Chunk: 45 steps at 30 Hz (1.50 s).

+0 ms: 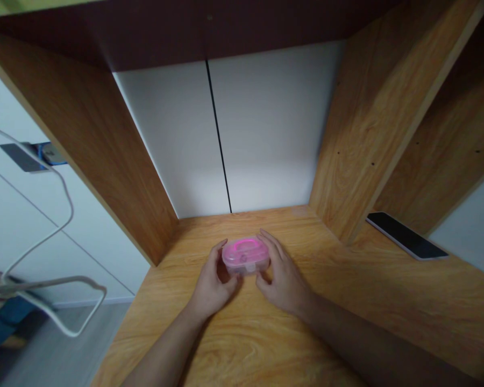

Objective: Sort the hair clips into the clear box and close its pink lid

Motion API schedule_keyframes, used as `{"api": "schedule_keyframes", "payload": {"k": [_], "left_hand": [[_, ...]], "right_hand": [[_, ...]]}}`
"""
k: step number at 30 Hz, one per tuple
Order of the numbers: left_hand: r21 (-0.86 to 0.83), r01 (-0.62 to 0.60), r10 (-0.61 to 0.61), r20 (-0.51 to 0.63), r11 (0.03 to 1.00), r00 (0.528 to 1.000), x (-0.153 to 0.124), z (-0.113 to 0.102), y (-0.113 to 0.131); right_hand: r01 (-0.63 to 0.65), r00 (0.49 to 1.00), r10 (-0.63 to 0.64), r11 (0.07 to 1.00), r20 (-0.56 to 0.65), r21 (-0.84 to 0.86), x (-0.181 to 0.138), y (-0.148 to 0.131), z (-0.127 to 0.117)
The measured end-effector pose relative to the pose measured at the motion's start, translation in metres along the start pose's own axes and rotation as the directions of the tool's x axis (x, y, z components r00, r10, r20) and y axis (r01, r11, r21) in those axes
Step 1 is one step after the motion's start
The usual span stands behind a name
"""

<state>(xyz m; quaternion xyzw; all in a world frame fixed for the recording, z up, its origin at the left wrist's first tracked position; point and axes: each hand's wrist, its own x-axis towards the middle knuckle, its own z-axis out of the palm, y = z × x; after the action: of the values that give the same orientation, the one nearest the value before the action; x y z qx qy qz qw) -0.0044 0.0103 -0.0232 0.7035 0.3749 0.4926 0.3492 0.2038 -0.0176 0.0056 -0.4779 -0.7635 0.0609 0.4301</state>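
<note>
A small pink translucent plastic case with a moulded handle sits on the wooden desk, near the middle. My left hand cups its left side, with the fingers curled against it. My right hand holds the right side, its fingers laid over the case's edge. Both hands grip the case between them. The case's lid looks closed.
Wooden side panels and a white back wall enclose the desk alcove. A dark phone lies face up at the right, by the right-hand panel. Left of the desk hang a white cable and a white chair frame.
</note>
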Motion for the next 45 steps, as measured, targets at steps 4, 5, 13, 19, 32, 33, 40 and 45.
{"api": "schedule_keyframes", "payload": {"k": [4,5,13,19,32,33,40,45], "left_hand": [[-0.018,0.013,-0.013,0.001,1.000,1.000,-0.001,-0.001,-0.001],[-0.025,0.020,-0.020,-0.001,0.999,1.000,-0.001,0.000,-0.001],[-0.127,0.048,-0.048,0.000,0.991,0.999,0.001,0.001,0.002],[-0.200,0.044,-0.041,0.023,0.979,0.999,0.005,0.002,0.004],[-0.213,0.056,-0.045,0.052,0.975,0.998,0.006,0.000,0.012],[-0.205,0.058,-0.048,0.052,0.977,0.997,0.006,0.000,0.011],[-0.207,0.067,-0.059,0.048,0.976,0.997,0.005,-0.002,0.015],[-0.147,0.073,-0.074,-0.003,0.986,0.997,0.004,-0.004,0.010]], "right_hand": [[-0.111,0.993,0.115,0.985,-0.024,0.133,0.002,0.006,0.003],[-0.109,0.993,0.115,0.983,-0.033,0.146,0.002,0.006,0.003],[-0.140,0.985,0.162,0.956,-0.066,0.259,0.002,0.007,0.005],[-0.189,0.964,0.241,0.917,-0.109,0.352,0.004,0.007,0.004],[-0.227,0.947,0.304,0.864,-0.105,0.449,0.005,0.011,0.005],[-0.229,0.946,0.307,0.858,-0.100,0.460,0.005,0.011,0.005],[-0.187,0.964,0.249,0.886,-0.097,0.424,0.005,0.012,0.004],[-0.148,0.975,0.201,0.902,-0.091,0.405,0.005,0.011,0.003]]}}
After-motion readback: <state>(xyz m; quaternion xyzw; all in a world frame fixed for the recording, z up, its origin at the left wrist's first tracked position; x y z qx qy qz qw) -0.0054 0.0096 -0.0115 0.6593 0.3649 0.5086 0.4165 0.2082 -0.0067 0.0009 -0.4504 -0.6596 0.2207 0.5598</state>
